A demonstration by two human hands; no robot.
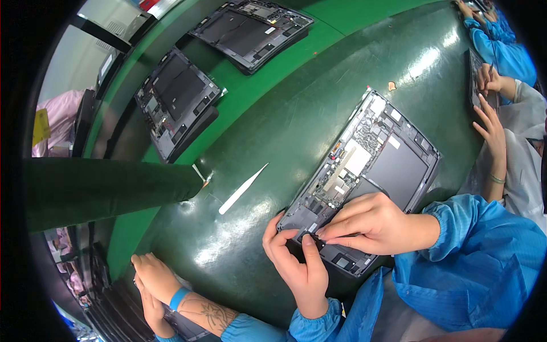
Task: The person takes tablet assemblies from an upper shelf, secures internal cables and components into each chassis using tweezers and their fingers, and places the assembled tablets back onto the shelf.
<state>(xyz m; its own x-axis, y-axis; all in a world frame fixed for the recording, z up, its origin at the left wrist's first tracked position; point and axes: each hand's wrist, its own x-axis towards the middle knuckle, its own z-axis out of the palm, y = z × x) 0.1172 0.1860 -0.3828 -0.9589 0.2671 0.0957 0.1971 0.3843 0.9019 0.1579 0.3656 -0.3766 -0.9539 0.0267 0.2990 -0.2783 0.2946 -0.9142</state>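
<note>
A dark green worktable (239, 285) curves through the view, with a brighter green strip (236, 97) along its far side. At your far left, a person's pink garment (60, 117) shows behind the dark green post (114, 191) that juts in above the table. Below that post, a co-worker's hands (156, 282) sit close together, a blue wristband (180, 297) at one wrist. Farther off, an opened slate-grey unit (176, 88) lies tilted on the strip, and a second opened unit (248, 31) lies to its right. A white pointed tool (242, 191) rests on the table to the left of your work.

Your left hand (299, 273) holds the near-left corner of the open tablet-like device (404, 165), fingers curled at its edge, thumb and forefinger parted on top. The device lies slantwise before you, its circuit board (353, 159) exposed. Your right hand (373, 225) reaches over its near end, thumb and forefinger tips close together beside a small black part (312, 239); you cannot tell whether they pinch it. Beyond the device lies an orange-tan scrap (391, 86). At far right, another co-worker's hand (493, 125) is spread beside a dark panel (473, 71).
</note>
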